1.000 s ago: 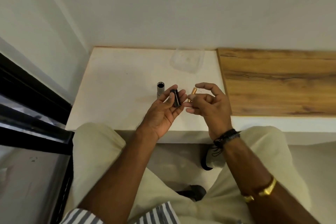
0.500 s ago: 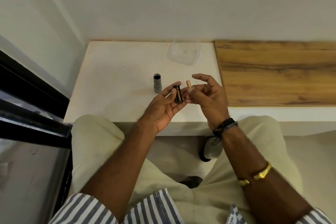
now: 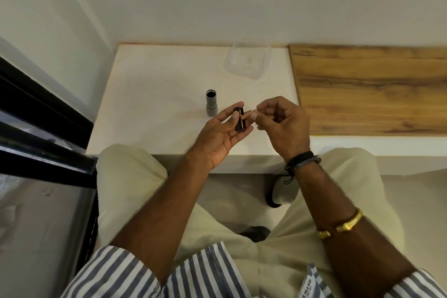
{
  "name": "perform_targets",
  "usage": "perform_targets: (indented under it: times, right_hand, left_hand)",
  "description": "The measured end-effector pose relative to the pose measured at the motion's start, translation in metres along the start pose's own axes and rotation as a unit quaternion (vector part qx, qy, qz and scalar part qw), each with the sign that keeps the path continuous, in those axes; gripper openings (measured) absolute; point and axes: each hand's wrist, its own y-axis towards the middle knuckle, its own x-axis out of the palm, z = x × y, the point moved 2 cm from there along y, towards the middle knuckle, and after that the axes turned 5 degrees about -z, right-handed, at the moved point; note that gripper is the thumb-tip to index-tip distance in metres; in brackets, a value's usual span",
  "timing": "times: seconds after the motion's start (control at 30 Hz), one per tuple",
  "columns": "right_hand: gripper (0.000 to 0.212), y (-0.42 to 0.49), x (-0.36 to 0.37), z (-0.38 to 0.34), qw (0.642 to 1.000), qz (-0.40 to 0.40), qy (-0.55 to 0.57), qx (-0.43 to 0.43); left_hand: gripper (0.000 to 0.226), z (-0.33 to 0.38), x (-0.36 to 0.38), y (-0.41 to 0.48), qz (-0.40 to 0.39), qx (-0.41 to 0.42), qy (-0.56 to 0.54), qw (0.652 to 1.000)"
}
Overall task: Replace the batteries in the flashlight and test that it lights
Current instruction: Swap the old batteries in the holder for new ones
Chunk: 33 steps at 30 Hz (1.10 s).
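- Left hand [image 3: 219,135]: grasps black battery holder [image 3: 240,124].
- Right hand [image 3: 283,123]: pinches gold battery [image 3: 247,116], which I see now tipped against the holder (apart before); insertion starting, I judge.

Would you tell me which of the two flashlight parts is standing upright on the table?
The grey flashlight body, standing on end on the white table. The black battery holder is instead held above the table in the left hand.
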Motion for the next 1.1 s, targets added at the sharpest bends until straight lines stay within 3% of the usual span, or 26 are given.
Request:
perform_targets:
  times: [0.6,0.83,1.03,1.1]
  right_hand:
    - [0.019,-0.01,0.018,-0.001,0.993,0.026,-0.089,-0.077]
    - [0.029,-0.016,0.033,-0.001,0.977,-0.029,-0.181,-0.109]
    - [0.051,-0.011,0.023,0.005,0.986,-0.084,-0.128,-0.065]
    - [0.045,-0.009,0.022,0.009,0.983,-0.099,-0.141,-0.056]
  left_hand:
    - [0.028,-0.001,0.005,-0.004,0.026,0.024,0.064,0.997]
    - [0.026,0.001,0.001,-0.003,0.048,0.019,0.052,0.997]
    - [0.043,0.012,0.0,-0.005,0.049,0.004,0.156,0.987]
    - [0.046,0.012,0.0,-0.005,0.047,0.0,0.188,0.981]
